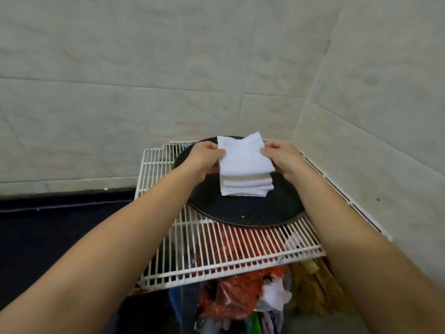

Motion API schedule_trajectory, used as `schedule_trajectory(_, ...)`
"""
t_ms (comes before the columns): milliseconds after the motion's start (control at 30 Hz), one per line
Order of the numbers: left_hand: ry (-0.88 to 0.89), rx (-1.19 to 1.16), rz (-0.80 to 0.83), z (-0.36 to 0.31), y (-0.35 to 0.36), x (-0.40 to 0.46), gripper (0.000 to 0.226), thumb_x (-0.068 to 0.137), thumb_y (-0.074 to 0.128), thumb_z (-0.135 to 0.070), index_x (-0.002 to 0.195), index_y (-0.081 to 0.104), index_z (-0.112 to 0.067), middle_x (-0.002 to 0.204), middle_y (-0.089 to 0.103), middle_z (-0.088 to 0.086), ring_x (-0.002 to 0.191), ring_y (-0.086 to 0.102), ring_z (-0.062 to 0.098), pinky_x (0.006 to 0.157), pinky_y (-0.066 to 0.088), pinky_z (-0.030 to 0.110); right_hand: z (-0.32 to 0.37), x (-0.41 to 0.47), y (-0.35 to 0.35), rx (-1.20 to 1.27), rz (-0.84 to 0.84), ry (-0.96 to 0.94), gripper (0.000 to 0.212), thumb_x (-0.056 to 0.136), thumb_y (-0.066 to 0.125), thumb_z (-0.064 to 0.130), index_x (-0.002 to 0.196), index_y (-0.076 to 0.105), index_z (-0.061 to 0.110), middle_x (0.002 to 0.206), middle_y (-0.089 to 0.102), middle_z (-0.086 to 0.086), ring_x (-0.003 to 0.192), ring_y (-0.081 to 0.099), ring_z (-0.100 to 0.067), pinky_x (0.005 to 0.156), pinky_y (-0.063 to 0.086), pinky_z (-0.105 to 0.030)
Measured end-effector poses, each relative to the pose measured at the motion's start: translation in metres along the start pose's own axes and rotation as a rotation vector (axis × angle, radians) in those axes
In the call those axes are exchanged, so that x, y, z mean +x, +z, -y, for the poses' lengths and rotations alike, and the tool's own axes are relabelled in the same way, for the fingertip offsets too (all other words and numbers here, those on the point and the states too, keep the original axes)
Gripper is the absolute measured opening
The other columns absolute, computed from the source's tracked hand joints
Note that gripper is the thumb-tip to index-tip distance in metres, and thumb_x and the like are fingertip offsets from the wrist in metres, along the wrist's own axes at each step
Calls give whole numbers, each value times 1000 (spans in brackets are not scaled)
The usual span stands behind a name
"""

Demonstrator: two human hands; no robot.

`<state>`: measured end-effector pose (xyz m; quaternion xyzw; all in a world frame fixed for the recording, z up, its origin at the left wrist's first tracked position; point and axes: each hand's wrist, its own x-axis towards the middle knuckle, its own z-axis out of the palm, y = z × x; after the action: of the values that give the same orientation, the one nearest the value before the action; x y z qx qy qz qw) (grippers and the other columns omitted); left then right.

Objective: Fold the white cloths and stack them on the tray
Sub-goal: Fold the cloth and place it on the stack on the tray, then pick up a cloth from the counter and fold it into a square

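Note:
A round black tray (252, 210) lies on a white wire rack. On it stands a stack of folded white cloths (245, 186). Just above the stack I hold a folded white cloth (243, 155) between both hands. My left hand (204, 160) pinches its left edge and my right hand (281, 157) pinches its right edge. The cloth's lower edge touches or nearly touches the top of the stack.
The white wire rack (216, 251) sits in a corner of tiled walls. Beneath it lie plastic bags with red contents (240, 292) and other clutter. A dark floor or counter (60, 232) stretches to the left.

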<state>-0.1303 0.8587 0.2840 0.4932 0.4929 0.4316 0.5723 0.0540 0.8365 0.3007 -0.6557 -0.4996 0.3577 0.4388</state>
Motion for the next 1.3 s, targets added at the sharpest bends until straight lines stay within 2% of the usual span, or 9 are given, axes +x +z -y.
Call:
schedule_trajectory(100,-24,109,-24,18,3,12,13,90,57,-5,79,50,-9,75,55,8,62,56,17,42,49,20,-25,14,2,-65,60,-5,12,89,55,9,96,65,11,89,65,-6,77,58,-19,65,45,-29)
schedule_trajectory(200,-20,205,-40,28,4,20,7,89,60,-10,87,53,-8,72,57,6,63,56,17,55,54,27,-40,19,2,-76,60,-19,16,88,56,9,101,66,11,100,67,-7,91,61,-20,79,47,-31)
schedule_trajectory(433,8,323,-76,27,-7,8,14,90,60,-25,82,56,-14,68,58,-1,57,52,12,49,38,22,-34,16,5,-180,-25,-41,13,89,58,15,100,64,13,102,64,-4,97,59,-20,81,45,-29)
schedule_trajectory(533,38,312,-121,19,-37,-15,16,92,56,-30,94,58,-14,80,61,0,63,55,11,51,39,21,-8,-2,15,-309,-141,-165,27,90,58,22,115,60,10,106,62,-7,102,58,-23,81,41,-26)
schedule_trajectory(600,79,306,-147,14,-69,-39,13,93,55,-29,87,56,-17,79,61,2,60,54,11,50,38,21,20,-21,37,-360,-158,-287,32,91,55,23,121,57,10,111,60,-7,103,57,-22,78,38,-25)
schedule_trajectory(700,119,323,-216,8,-134,-90,15,94,54,-26,80,54,-20,77,60,1,59,53,10,51,37,20,60,-53,97,-375,-88,-422,30,90,53,22,117,58,11,115,61,-11,103,58,-26,84,43,-31)
schedule_trajectory(933,110,570,-549,27,-340,-263,9,94,53,-23,96,54,-14,76,61,1,58,54,12,51,40,23,111,-197,322,-403,270,-653,26,89,55,24,108,64,8,109,64,-15,103,60,-30,88,47,-37)
schedule_trajectory(1167,-172,839,-1010,85,-515,-488,16,91,54,-24,99,63,-13,84,61,1,79,55,18,70,39,26,140,-400,538,-534,658,-978,31,96,45,32,122,55,17,124,52,-9,115,51,-28,95,41,-42)
schedule_trajectory(1300,-342,807,-1221,121,-576,-597,19,93,52,-24,104,62,-12,91,62,3,90,58,21,75,39,26,145,-506,631,-647,848,-1190,33,97,43,31,126,51,17,127,49,-8,118,48,-28,93,39,-42)
